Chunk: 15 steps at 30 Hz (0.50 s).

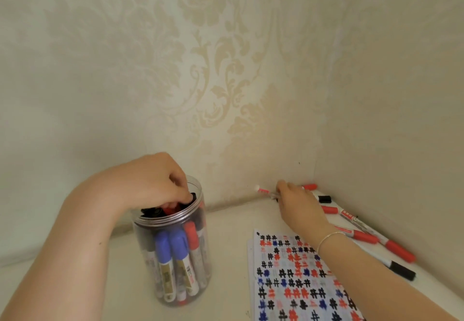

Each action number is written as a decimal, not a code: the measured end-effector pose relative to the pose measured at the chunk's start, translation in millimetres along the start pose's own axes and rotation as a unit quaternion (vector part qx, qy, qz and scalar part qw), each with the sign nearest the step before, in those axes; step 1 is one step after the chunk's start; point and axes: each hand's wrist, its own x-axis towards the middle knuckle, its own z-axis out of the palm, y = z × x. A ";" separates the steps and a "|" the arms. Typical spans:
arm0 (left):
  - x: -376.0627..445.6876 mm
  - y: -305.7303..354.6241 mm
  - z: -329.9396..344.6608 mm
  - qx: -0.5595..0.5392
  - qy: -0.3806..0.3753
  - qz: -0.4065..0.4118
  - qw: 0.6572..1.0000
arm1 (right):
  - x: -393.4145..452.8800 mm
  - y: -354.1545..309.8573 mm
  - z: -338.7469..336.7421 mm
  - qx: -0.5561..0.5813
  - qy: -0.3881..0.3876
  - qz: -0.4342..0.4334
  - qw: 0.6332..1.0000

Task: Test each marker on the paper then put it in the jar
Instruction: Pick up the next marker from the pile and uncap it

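Note:
A clear plastic jar (173,222) stands on the table, packed with several blue, red and black capped markers. My left hand (155,182) is over the jar's mouth, its fingertips curled down onto the marker tops inside; which marker they pinch is hidden. My right hand (296,205) reaches to the back corner and holds a white marker (263,190) with red print, its end pointing left. The paper (298,278), covered in red, blue and black hash marks, lies under my right forearm.
Several loose red-capped and black-capped markers (364,235) lie along the right wall beside the paper. Wallpapered walls close the table at the back and the right, meeting in a corner behind my right hand.

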 end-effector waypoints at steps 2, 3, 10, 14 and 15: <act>-3.2 9.6 -5.7 0.008 0.104 0.022 0.994 | 1.5 -6.6 -18.5 0.196 0.058 0.053 0.977; -5.3 16.5 -6.6 -0.004 0.162 0.045 0.986 | 2.5 -11.0 -29.3 0.304 0.072 0.089 0.946; 2.2 73.8 42.2 -0.156 0.142 0.191 0.959 | -5.7 -35.8 -98.4 0.710 0.128 0.179 0.668; 9.8 81.0 78.5 -0.200 0.002 0.197 0.960 | -15.5 -40.1 -105.7 0.703 0.104 0.142 0.689; 11.0 79.9 82.1 -0.234 0.008 0.193 0.953 | -18.3 -39.6 -104.7 0.681 0.098 0.137 0.713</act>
